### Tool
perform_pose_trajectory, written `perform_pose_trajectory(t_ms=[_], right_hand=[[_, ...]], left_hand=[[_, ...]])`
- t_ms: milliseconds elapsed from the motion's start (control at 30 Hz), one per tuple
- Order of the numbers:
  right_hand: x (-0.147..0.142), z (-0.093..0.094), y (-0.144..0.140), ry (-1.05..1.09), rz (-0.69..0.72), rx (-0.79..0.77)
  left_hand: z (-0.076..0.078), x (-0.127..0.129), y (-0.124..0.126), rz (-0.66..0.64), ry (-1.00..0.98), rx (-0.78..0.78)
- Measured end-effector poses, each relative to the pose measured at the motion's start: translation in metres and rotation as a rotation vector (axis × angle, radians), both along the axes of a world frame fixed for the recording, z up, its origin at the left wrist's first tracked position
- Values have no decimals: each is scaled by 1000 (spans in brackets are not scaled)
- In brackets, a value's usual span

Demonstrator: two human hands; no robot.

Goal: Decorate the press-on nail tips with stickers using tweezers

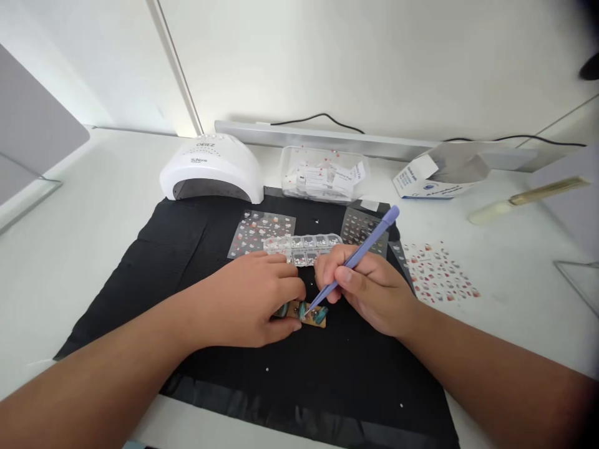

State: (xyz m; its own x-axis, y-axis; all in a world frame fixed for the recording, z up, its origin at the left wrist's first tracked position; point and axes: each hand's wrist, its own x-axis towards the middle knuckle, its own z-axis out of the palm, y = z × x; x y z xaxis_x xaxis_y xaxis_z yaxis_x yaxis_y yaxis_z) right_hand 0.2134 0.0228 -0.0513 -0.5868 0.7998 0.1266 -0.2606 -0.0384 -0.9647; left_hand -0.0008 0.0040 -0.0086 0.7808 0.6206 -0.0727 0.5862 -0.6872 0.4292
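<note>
My left hand [255, 302] is closed around the left end of a small wooden strip [293, 309], its thumb and fingers pressing from either side. Several shiny teal false nails [321, 315] sit along this strip, partly covered by my fingers. Held like a pen, a pair of purple tweezers [369, 244] slants down from my right hand [374, 290]. The tweezer tips touch or hover just over a nail near the strip's middle; whether they pinch anything is too small to tell. Just behind both hands lies a clear compartment box [309, 242] of tiny gems.
Black sheeting [299, 386] covers the middle of the white table. Sticker sheets [255, 227] lie around the gem box, with another sheet [440, 271] at right. Farther back stand a white nail lamp [210, 165], a clear tub [322, 181] of packets, an opened carton [430, 181] and a brush [528, 199].
</note>
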Motion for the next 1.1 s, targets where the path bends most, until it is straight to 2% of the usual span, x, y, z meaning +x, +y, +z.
perform_pose_trajectory(t_ms=[467, 1100], right_hand=[[1, -2, 7, -55, 44, -70], [1, 1, 6, -88, 95, 8]], left_hand=[[-1, 0, 0, 4, -3, -63], [-1, 0, 1, -4, 9, -76]])
